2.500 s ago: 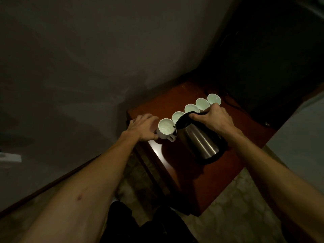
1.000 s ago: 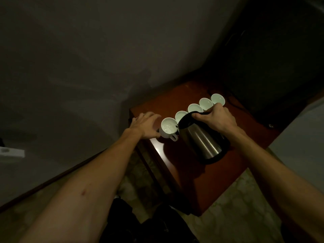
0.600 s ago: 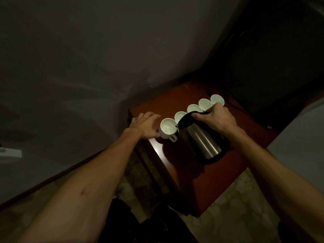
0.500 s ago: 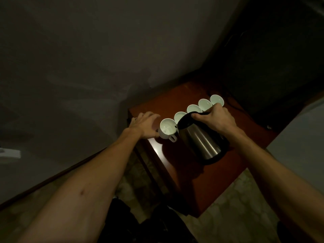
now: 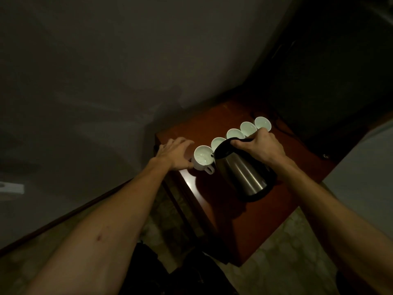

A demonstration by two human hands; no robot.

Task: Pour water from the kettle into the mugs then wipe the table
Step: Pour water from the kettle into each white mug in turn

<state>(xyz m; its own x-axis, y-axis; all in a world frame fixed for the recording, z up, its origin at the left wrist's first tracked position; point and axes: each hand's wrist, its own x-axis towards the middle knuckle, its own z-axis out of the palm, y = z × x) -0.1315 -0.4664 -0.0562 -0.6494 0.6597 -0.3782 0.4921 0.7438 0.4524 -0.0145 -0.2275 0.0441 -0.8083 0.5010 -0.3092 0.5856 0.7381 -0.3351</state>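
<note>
Kettle (image 5: 242, 173) tilted in my right hand's (image 5: 262, 146) grip, spout over nearest mug (image 5: 203, 159); my left hand (image 5: 175, 154), fingers relaxed, touches that mug at its 9 o'clock.

Both bare forearms reach forward from the lower corners of the head view and converge toward the middle. The left hand (image 5: 174, 154) lies palm down, its fingers spread and nearly straight, with the thumb tip touching the side of the nearest mug (image 5: 203, 160). The right hand (image 5: 260, 145) is turned knuckles up, its fingers curled tight round the black handle of the kettle (image 5: 242, 173), the wrist bent so that the kettle tips toward the left hand.
</note>
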